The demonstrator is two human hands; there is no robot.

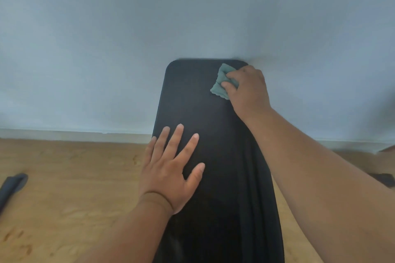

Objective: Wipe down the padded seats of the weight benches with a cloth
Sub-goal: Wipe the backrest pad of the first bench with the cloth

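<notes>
Black padded bench seat [213, 156] ran lengthwise away from the person, its far rounded end close to a pale blue-grey wall [149, 28]. Wooden floor [64, 188] showed on both sides of the pad, pale skirting board [74, 135] along the wall base.

Right hand [249, 89] was at the far right corner of the seat, fingers curled and clamped on a small teal cloth [221, 83]. Cloth was bunched, pressed against the pad surface, partly covered by the fingers, its free edges sticking out to the left of the knuckles. Right forearm stretched diagonally across the right edge of the seat.

Left hand [171, 171] lay flat, palm down on the near-left part of the pad, fingers spread apart, holding nothing. Little finger side hung over the left edge of the seat. A thin dark band [158, 195] sat on the left wrist.

Dark flat object [12, 186] lay on the floor at far left, well apart from the bench, blurred, could not tell what it was. Another dark thing [384, 179] at the right edge, partly cut off by the frame, also unidentifiable.
</notes>
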